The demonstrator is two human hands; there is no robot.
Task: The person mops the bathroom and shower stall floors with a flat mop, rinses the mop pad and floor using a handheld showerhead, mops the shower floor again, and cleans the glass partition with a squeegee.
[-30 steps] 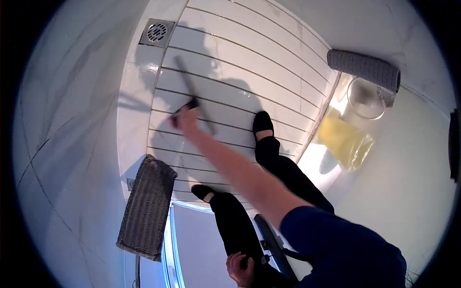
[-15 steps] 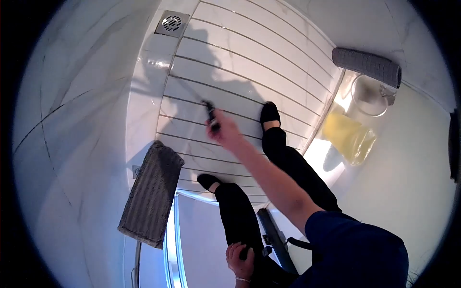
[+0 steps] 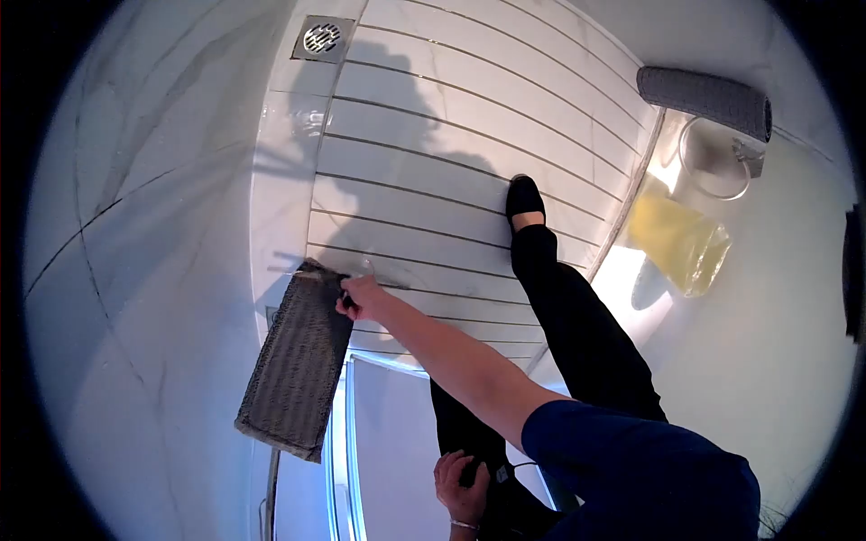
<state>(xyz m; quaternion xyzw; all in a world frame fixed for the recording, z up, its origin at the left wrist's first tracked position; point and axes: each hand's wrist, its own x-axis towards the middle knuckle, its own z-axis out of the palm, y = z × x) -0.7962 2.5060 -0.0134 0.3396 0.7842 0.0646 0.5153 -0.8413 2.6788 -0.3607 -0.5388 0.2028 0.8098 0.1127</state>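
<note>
With right grip (image 3: 350, 298) curled around dark handle (image 3: 348, 302), just beside near end of gray pad (image 3: 296, 368) slanting lengthwise down-left from it.

Right arm (image 3: 469, 368) near straight, bare below the navy-blue fabric short sleeve (image 3: 631, 464). Right hand (image 3: 363, 296) forward and left of the black-trousered left leg (image 3: 462, 422), fingers curled in a grip. Left hand (image 3: 462, 487) at that leg, fingers loosely bent, thumb apart.
</note>
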